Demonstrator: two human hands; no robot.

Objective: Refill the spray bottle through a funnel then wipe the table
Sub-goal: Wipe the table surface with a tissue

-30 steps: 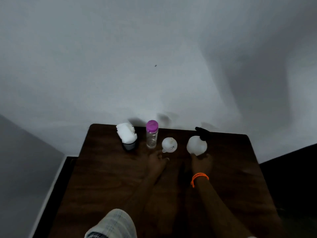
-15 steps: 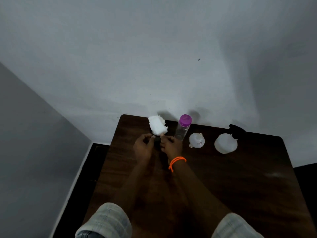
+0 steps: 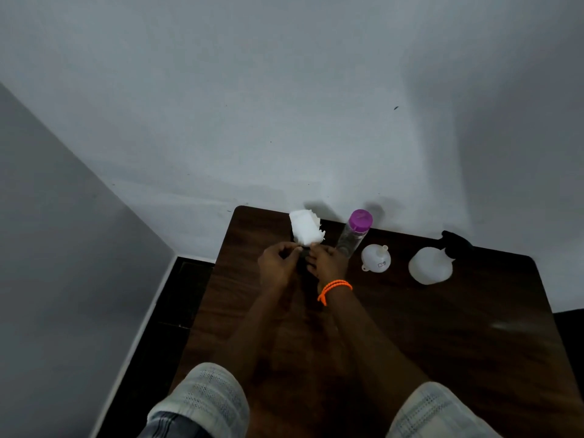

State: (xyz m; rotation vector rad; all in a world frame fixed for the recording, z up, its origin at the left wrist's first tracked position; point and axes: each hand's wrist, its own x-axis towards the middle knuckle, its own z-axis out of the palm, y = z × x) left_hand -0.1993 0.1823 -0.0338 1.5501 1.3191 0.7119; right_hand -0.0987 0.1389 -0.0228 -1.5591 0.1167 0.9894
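Left hand (image 3: pixel 278 267) and right hand (image 3: pixel 327 263) pinching one tissue stack (image 3: pixel 305 229), one funnel (image 3: pixel 376 258), two bottles

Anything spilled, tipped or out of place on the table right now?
Nothing spilled that I can see. The funnel lies loose beside the purple-capped bottle, not in the spray bottle. Both hands, left hand and right hand, are at the dark holder under the white tissues. A faint pale smear shows near the table's right edge.
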